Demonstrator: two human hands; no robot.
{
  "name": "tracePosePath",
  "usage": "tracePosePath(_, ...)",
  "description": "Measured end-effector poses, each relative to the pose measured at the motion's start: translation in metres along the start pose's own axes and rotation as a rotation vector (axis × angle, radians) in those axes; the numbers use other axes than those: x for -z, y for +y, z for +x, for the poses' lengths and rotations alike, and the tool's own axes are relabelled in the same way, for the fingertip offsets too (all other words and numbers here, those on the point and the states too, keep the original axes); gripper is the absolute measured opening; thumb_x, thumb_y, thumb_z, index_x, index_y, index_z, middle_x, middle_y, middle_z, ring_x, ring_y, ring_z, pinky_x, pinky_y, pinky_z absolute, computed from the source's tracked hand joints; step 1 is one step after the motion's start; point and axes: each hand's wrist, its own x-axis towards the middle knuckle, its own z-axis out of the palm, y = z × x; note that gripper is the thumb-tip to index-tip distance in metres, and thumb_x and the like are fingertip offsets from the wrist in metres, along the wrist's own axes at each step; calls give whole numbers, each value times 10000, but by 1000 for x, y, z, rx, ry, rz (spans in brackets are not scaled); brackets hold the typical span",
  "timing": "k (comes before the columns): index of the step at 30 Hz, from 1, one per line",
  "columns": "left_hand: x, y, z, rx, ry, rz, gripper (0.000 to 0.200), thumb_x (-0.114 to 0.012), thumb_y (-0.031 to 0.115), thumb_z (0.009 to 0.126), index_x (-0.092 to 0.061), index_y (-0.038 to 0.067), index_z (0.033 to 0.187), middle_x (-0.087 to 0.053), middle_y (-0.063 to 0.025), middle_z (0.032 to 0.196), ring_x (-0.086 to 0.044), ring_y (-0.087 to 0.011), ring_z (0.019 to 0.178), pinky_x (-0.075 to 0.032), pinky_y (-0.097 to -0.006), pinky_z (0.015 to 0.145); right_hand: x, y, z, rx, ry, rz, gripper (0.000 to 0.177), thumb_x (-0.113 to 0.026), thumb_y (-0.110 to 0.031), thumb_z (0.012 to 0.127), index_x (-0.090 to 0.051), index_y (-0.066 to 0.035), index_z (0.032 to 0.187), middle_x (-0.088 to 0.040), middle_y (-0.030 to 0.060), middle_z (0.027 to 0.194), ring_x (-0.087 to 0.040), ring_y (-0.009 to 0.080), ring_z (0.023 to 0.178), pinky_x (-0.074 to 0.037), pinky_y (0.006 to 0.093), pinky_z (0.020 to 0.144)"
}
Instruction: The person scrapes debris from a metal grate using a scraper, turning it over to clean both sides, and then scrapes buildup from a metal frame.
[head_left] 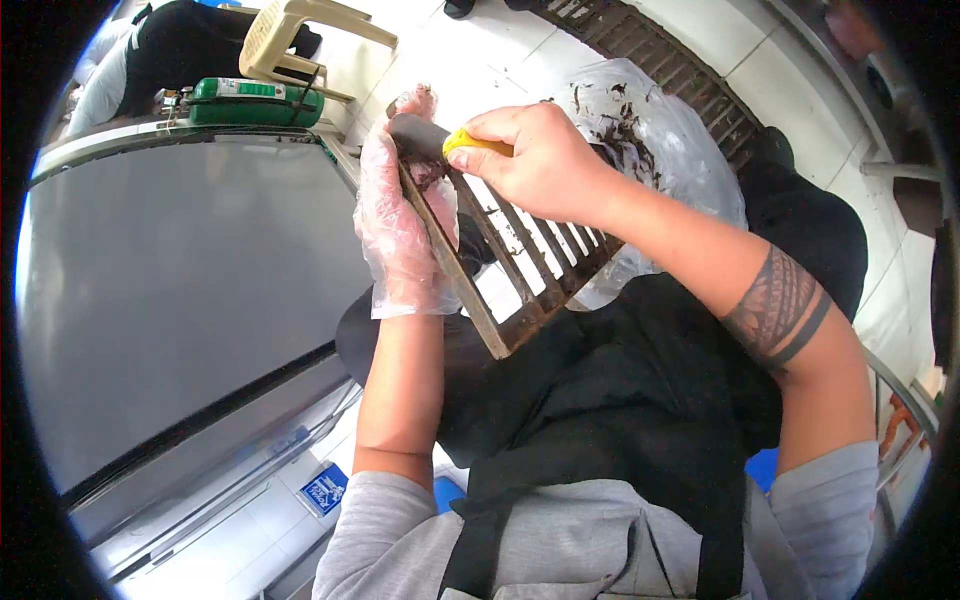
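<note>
1. The left hand (385, 205), in a clear glove (405, 290), is left of the frame's centre, toward the top. It is curled around the upper left side of the grate (464, 282), fingers closed on it.
2. The grate sits near the middle of the frame, tilted, its slats running from upper left to lower right, with dark residue on them.
3. The right hand (545, 160), bare, is at upper centre, pinching the yellow handle (462, 144) of a scraper (416, 137) between thumb and fingers.
4. The scraper's grey blade lies across the grate's upper end, beside the left fingers; whether it touches the metal I cannot tell.
5. Right of the grate, partly behind the right forearm, is a clear bag (705, 165) with dark scraps (625, 130) on it.
6. A slatted floor grating (665, 50) runs along the upper right.
7. At upper left are a beige chair (268, 40), a green cylinder (250, 103) and another person (190, 50).
8. A grey panel (190, 270) fills the left side.
</note>
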Motion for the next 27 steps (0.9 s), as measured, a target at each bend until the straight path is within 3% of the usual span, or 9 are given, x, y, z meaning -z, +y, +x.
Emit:
tracePosePath(4,0,3,-5,0,20,19,512,-447,301,1127,-504,-94,1447,-554,-269,1492,-522,-360,1408,-361,-464,1234,11,5,4,-36,-99,44,292,-742,-337,936,-796,-53,982,-732,168,813,-698,277,712,-545,393,703)
tracePosePath(6,5,5,-5,24,-17,-9,462,-483,295,1120,-562,-82,1374,-641,-222,1372,-616,-296,1259,-456,-423,1129,10,5,5,-80,-148,136,259,-761,-251,983,-771,7,982,-640,31,705,-528,78,679,-456,293,626)
tracePosePath(9,10,2,-3,9,59,-24,385,-535,271,1106,-614,-53,1297,-696,-153,1219,-659,-223,1095,-513,-374,1011,5,10,6,-72,-140,132,271,-762,-267,987,-774,2,960,-644,18,703,-525,69,679,-452,290,623)
tracePosePath(12,9,2,-4,32,82,-99,320,-574,236,1089,-640,-23,1264,-705,-105,1136,-662,-185,1029,-529,-341,959,6,8,5,-49,-123,106,293,-769,-288,981,-773,3,944,-643,27,699,-526,70,676,-452,291,623)
tracePosePath(15,10,2,-5,-7,114,68,307,-581,226,1083,-641,-14,1263,-702,-104,1129,-659,-182,1021,-534,-337,943,7,10,5,-14,-106,84,312,-777,-310,973,-775,0,936,-636,33,682,-529,71,668,-452,293,618)
tracePosePath(19,5,0,-7,-18,65,-67,298,-581,225,1081,-645,-2,1264,-697,-97,1128,-655,-175,1023,-536,-337,931,14,12,10,15,-147,15,328,-783,-323,968,-769,1,916,-627,34,661,-523,73,651,-449,299,606)
tracePosePath(21,7,2,-8,-18,130,63,288,-584,218,1078,-648,11,1267,-693,-88,1145,-655,-179,1045,-537,-337,938,13,13,11,18,-132,24,353,-793,-402,915,-797,-50,925,-700,128,701,-621,174,606,-510,345,625)
tracePosePath(25,7,2,-11,-8,114,-23,276,-581,212,1076,-650,24,1266,-688,-78,1155,-652,-178,1062,-538,-335,945,9,13,5,15,-131,-1,346,-800,-397,913,-798,-51,928,-694,127,695,-617,170,607,-507,339,624)
tracePosePath(27,8,3,-11,-43,88,105,273,-586,205,1072,-651,24,1266,-682,-73,1155,-650,-172,1068,-537,-339,962,8,14,3,-20,-154,30,335,-806,-389,914,-801,-55,937,-697,124,698,-611,166,607,-505,337,624)
